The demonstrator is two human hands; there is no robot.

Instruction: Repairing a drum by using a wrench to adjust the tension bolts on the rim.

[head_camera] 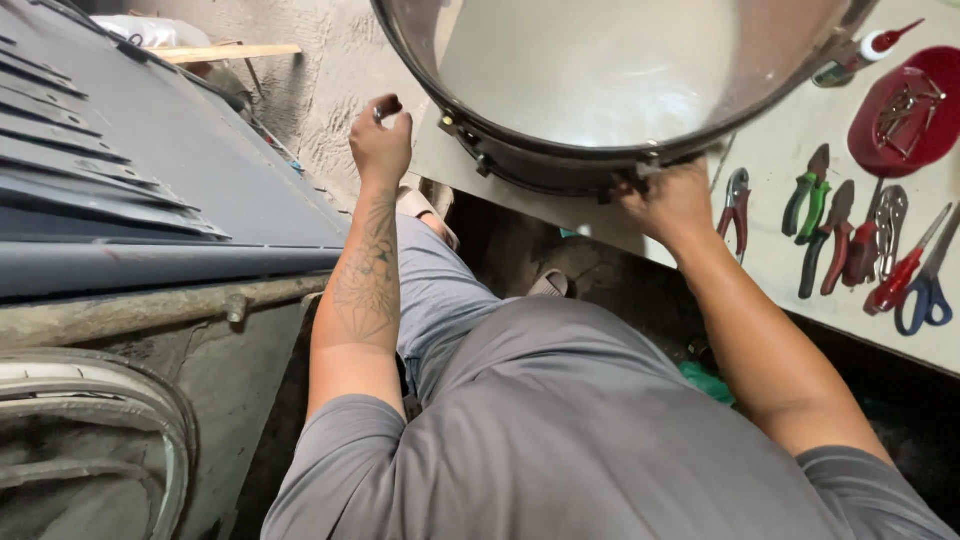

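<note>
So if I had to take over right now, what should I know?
Left hand: raised beside the drum, pinching a small metal part.
Right hand: gripping the drum's lower rim at a metal lug.
The drum lies tilted on the white table. Pliers, scissors and a red tray lie to the right.
Done: can't tell how many lugs are fitted.
Left: the small part isn't on the drum yet.

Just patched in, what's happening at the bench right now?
A person holds a large round drum at the edge of a white table. The right hand grips its lower rim at a metal lug. The left hand is raised clear of the drum, pinching a small metal part in its fingers. Pliers and scissors lie on the table.
</note>
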